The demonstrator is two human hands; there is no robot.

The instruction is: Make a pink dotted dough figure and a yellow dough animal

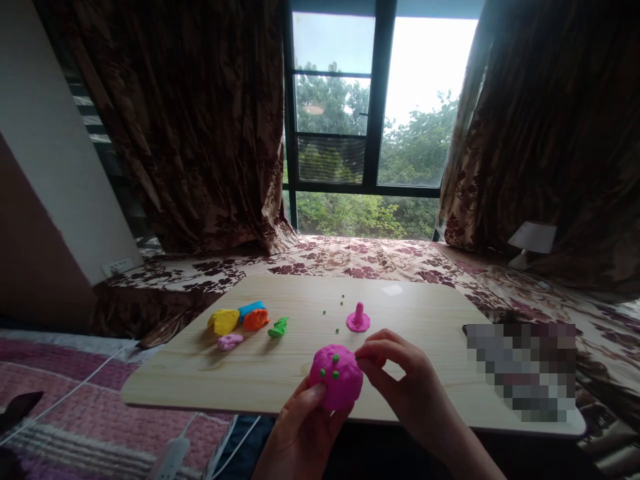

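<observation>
I am seeing the pink ball (346, 388) looking like soft modelling clay, matt and faintly dimpled, and the green dots (335, 359) on it are showing a similar doughy finish. The stemmed pink piece (359, 321) is looking matt too, while the yellow lump (223, 323) is showing rough creases. The tabletop (210, 380) is showing smooth wood grain with a soft sheen. I am reading the curtains (195, 133) as folded cloth, the bedspread (95, 393) as quilted fabric, and the power strip (171, 457) is looking like smooth plastic.
</observation>
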